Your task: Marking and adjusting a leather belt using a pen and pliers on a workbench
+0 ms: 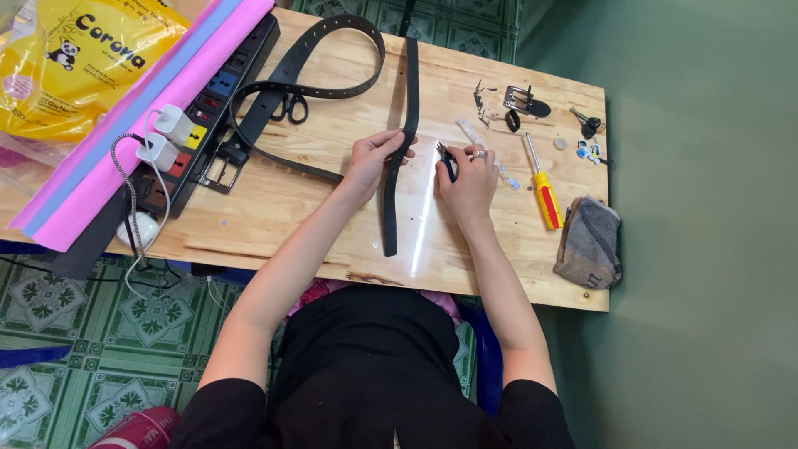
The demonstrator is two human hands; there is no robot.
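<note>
Looking down from my head camera, my left hand (371,160) is curled around a black belt strap (397,158), fingers closed over its edge about midway along, pinching it where it stands up on edge from the wooden table (332,224). The strap runs from the far edge of the table straight toward me, its free end lying flat on the wood near my body. My right hand (467,179) sits just to the right of the strap, fingers closed on a small dark-handled tool (445,158) whose tip points toward the strap; I cannot tell exactly what kind of tool it is. A second black belt (320,58) with rows of holes loops across the far left of the table, its metal buckle (218,170) lying beside a black power strip (208,104) with two white plugs in it. A pair of scissors (293,106) rests inside that loop. To my right lie a yellow and red screwdriver (544,193), a loose silver buckle (522,101), some keys (587,125) and a folded grey cloth (590,243) at the table's right edge. Pink and blue sheets (125,125) and a yellow bag (79,62) sit at the far left.
</note>
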